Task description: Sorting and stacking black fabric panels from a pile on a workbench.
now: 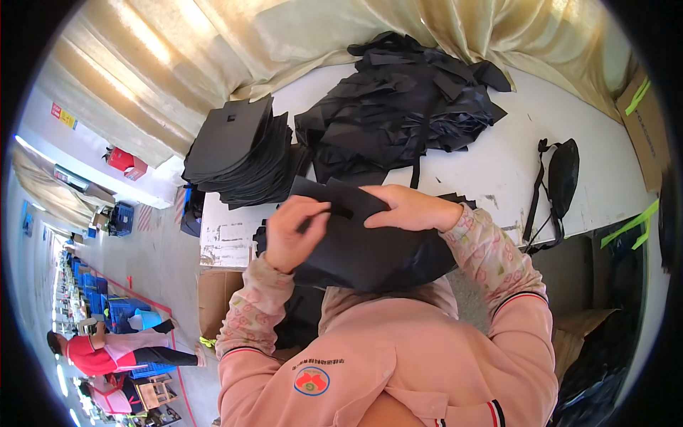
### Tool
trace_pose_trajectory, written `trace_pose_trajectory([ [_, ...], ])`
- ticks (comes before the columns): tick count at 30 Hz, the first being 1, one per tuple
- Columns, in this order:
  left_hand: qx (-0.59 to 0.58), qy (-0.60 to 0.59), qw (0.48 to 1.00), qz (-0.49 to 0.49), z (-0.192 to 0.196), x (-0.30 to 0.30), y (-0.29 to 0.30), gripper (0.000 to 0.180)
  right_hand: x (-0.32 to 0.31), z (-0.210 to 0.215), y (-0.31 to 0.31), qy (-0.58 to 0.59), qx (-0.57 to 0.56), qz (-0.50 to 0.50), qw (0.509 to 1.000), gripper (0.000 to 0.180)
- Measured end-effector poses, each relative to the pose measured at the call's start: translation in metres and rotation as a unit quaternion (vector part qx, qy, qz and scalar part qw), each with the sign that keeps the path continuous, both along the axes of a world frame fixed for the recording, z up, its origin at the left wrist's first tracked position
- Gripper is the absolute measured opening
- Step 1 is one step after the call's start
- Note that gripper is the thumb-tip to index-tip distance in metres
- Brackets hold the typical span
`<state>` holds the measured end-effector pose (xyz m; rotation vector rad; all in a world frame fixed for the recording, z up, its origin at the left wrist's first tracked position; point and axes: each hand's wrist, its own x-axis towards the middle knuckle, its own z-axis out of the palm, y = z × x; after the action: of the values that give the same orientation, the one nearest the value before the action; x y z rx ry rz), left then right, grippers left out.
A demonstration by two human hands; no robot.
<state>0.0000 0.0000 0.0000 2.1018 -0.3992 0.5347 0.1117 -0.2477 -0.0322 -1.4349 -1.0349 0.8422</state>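
The person wore a pink jacket point(398, 356) with floral-print oversleeves point(487, 252), striped cuff bands, and a round red-and-green chest badge point(311, 381).

Black fabric bag point(370, 245): flat, limp, dark matte cloth with short strap near top edge; held up at chest level above white table edge, pinched at both upper corners.

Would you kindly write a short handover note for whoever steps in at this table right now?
Left hand: pinching the strap of the black fabric piece.
Right hand: pressing on the same piece's top edge.
Things: neat stack of black pieces at the white table's left end; loose heap of black fabric in the middle; small black bag to the right.
Done: the stack.
Left: the piece in hand, the heap.
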Motion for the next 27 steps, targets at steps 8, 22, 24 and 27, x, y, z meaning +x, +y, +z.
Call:
trace_pose_trajectory([
  [8, -0.401, 0.022, 0.899, 0.176, -0.014, -0.037, 0.085, 0.007, 0.025, -0.064, -0.056, -0.049, -0.188, -0.13, 0.972, 0.047],
  [22, 0.113, 0.131, 0.976, 0.128, -0.056, 0.01, 0.063, 0.048, -0.009, -0.048, -0.08, -0.299, -0.273, -0.199, 0.892, 0.06],
  [24, 0.126, 0.143, 0.98, -0.058, -0.053, 0.033, 0.023, 0.045, -0.016, -0.032, -0.074, -0.317, -0.258, -0.184, 0.894, 0.062],
  [27, 0.097, 0.238, 0.937, -0.236, -0.064, 0.078, -0.034, 0.051, -0.026, -0.026, -0.068, -0.347, -0.233, -0.189, 0.889, 0.066],
])
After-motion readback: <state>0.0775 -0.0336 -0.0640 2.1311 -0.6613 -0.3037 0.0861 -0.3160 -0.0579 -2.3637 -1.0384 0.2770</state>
